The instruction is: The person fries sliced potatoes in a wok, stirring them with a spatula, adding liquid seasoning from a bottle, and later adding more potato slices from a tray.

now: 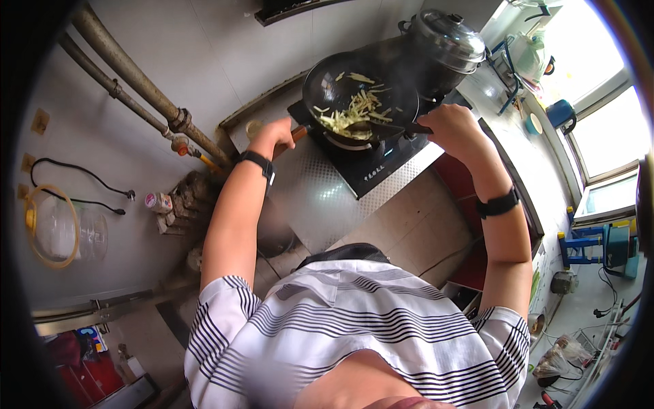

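My left hand point(276, 136) grips the wooden handle point(298, 134) of a black wok point(327, 76) at the upper middle. In my right hand point(449, 128) is the dark handle of a spatula point(372, 130), its blade low inside the wok, against the food. Pale, thin-cut strips of food point(364, 106) lie mostly in the wok's lower middle, with a few strips scattered higher up its wall. Faint steam hangs over the wok's right side. Under the wok is a black glass cooktop point(375, 171) with a lit display.
Behind my right hand stands a lidded steel steamer pot point(449, 41). A patterned metal sheet point(327, 197) covers the counter before the cooktop. Pipes point(133, 76) run down the left wall. Along the right counter are a blue mug point(560, 113), a small bowl point(534, 123) and a rack point(506, 76).
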Demonstrator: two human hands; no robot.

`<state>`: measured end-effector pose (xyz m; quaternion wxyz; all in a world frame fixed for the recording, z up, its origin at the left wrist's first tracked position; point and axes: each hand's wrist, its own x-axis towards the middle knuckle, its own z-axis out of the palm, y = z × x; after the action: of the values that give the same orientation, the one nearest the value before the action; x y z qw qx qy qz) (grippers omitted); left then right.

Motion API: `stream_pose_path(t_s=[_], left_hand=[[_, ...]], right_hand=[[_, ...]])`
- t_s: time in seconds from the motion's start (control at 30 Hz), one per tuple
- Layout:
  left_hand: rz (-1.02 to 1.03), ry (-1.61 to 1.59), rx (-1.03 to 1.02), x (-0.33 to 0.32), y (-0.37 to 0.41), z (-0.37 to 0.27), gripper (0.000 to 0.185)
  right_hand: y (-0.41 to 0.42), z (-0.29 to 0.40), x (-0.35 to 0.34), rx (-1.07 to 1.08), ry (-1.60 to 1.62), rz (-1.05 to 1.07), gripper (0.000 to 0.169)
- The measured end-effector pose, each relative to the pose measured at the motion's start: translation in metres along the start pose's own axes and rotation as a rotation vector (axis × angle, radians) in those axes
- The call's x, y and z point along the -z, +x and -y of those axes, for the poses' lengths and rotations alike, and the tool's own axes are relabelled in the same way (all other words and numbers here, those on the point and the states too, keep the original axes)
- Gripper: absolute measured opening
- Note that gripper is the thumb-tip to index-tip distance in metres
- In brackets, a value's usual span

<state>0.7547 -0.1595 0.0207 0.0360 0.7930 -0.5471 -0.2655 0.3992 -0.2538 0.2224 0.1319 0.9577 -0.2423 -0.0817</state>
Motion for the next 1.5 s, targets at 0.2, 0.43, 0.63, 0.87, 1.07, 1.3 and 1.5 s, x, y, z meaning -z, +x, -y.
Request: stream_pose_path(t_s=[0.2,0.43,0.63,0.87,1.07,1.3,1.5], left_hand=[[-0.023,-0.004,-0.002,-0.002,-0.002,-0.007,0.062],[-0.045,0.033,0.07,-0.003,-0.001,-0.009,0.065],[-0.15,-0.037,-0.019,-0.013,-0.007,0.001,0.061],[-0.195,-0.117,-0.067,-0.018,-0.016,0.004,0.06],[-0.198,-0.142,-0.038,-0.02,-0.025,0.007,0.063],[-0.108,-0.083,-0.062,-0.007,-0.024,-0.009,0.068],[-0.14,-0.086,-0.09,-0.014,-0.033,0.005,0.07]], right_hand=[[0.025,0.002,-0.062,-0.268,0.063,-0.106,0.011],[0.055,0.014,-0.119,-0.428,0.1,-0.066,0.017],[0.004,0.034,-0.065,-0.154,-0.01,-0.013,0.026],[-0.012,0.034,-0.03,-0.05,-0.178,0.086,0.024],[0.036,-0.008,-0.067,-0.425,0.173,-0.129,0.021],[0.08,0.013,-0.129,-0.371,0.151,-0.134,0.025],[0.003,0.029,-0.01,-0.119,-0.05,0.092,0.03]])
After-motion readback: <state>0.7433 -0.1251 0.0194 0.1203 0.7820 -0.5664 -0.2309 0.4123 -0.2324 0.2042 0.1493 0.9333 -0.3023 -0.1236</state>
